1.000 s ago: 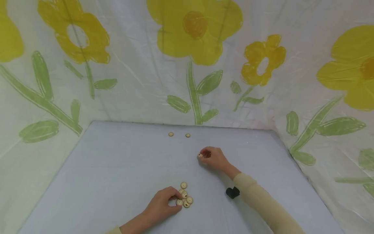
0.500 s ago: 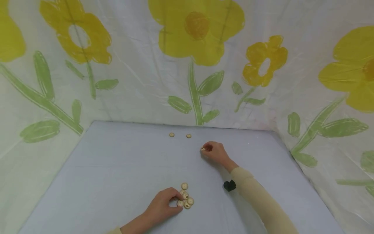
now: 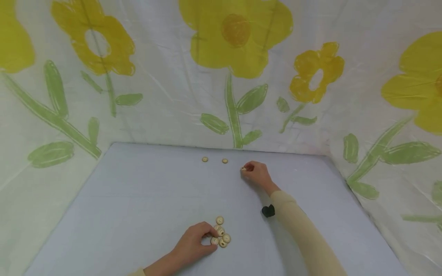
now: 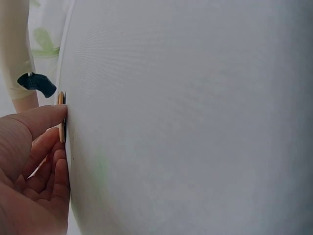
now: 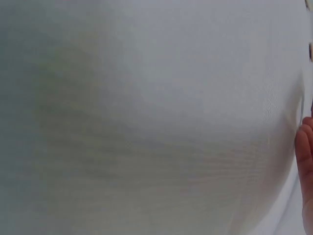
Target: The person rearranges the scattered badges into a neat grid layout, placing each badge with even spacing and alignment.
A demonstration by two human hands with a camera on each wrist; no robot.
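In the head view my left hand (image 3: 193, 241) rests on the table at the near pile, thumb and index finger curled round a round wooden disc (image 3: 214, 241) at its left edge. The left wrist view shows the thumb against the disc's edge (image 4: 62, 134). More pale discs with dark markings, such as one at the front (image 3: 223, 243), lie overlapping beside these fingertips. Farther back, my right hand (image 3: 258, 174) pinches a small wooden disc (image 3: 243, 169) close over the table. Only part of the right hand (image 5: 305, 161) shows in the right wrist view.
Two wooden discs lie apart near the table's back edge, a left one (image 3: 205, 159) and a right one (image 3: 225, 161). A black device (image 3: 268, 211) sits at the right sleeve. A white curtain (image 3: 165, 96) with painted yellow flowers surrounds the grey-white table (image 3: 138, 191).
My right hand has moved farther back and slightly right with its disc, toward the two discs at the back. The left hand has stayed at the pile.
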